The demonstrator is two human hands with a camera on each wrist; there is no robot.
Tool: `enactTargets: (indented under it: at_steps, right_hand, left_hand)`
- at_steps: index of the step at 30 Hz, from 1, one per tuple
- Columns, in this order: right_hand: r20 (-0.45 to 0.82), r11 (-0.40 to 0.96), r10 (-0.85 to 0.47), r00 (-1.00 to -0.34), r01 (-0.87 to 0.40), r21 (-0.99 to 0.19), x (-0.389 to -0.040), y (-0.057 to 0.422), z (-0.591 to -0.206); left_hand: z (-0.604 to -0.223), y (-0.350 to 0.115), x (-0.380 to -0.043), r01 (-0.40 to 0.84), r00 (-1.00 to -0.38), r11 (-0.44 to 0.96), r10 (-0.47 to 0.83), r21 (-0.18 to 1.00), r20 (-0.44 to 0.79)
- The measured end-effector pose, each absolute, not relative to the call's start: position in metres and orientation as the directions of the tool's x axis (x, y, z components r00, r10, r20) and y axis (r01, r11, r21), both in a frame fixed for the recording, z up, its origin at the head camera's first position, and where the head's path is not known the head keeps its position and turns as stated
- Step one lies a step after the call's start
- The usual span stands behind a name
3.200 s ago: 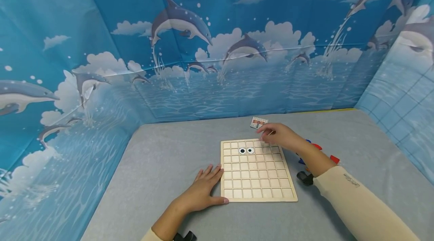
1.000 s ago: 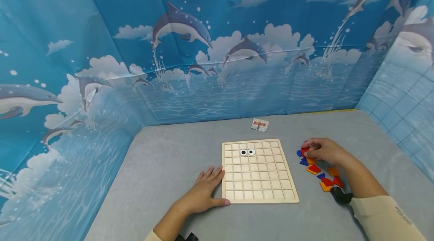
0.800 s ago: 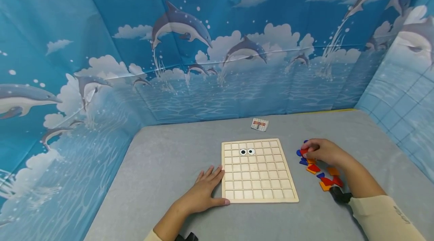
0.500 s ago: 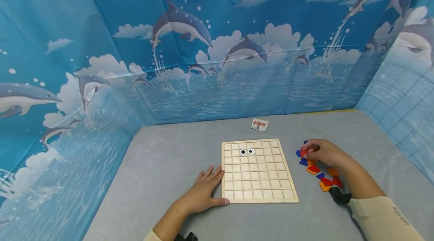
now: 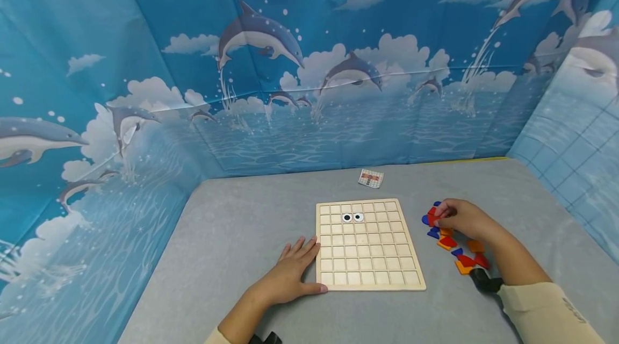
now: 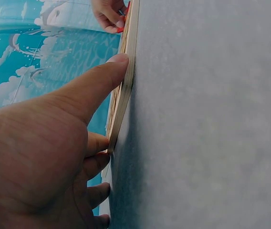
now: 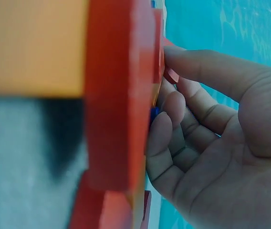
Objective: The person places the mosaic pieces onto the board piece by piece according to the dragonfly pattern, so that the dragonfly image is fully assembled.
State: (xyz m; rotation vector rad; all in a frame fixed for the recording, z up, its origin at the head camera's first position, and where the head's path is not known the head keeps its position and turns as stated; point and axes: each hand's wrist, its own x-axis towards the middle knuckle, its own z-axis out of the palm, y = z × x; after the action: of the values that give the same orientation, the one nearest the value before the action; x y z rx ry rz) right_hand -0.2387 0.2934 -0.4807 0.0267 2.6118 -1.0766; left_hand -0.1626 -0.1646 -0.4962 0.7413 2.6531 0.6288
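Note:
My left hand [image 5: 290, 274] lies with spread fingers at the left edge of a pale wooden grid board [image 5: 367, 252]. Its thumb touches the near left corner, as the left wrist view also shows. Two round white eye pieces [image 5: 347, 217] with black pupils sit side by side in upper cells of the grid. To the board's right, my right hand [image 5: 461, 216] pinches a red piece [image 7: 172, 76] between thumb and fingers, low over a heap of coloured pieces. Its other fingers curl towards the palm. Part of the red piece is hidden by the fingertips.
Several red, orange and blue flat pieces [image 5: 465, 261] lie in a loose line beside my right forearm. A small printed card [image 5: 371, 178] lies beyond the board. A dolphin-printed curtain [image 5: 309, 118] closes off the back of the grey table [image 5: 251, 215].
From over the board's far edge, my right hand has moved right and nearer, to the coloured pieces. It barely shifts in the last second. My left hand stays put.

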Motion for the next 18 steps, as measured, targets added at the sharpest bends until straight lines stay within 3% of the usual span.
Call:
enactTargets:
  at_steps: [18]
  right_hand:
    - [-0.255, 0.640, -0.151, -0.955, 0.102, -0.761, -0.235, 0.286, -0.469]
  left_hand:
    - [-0.496, -0.164, -0.162, 0.413, -0.815, 0.768, 0.551, 0.488, -0.177]
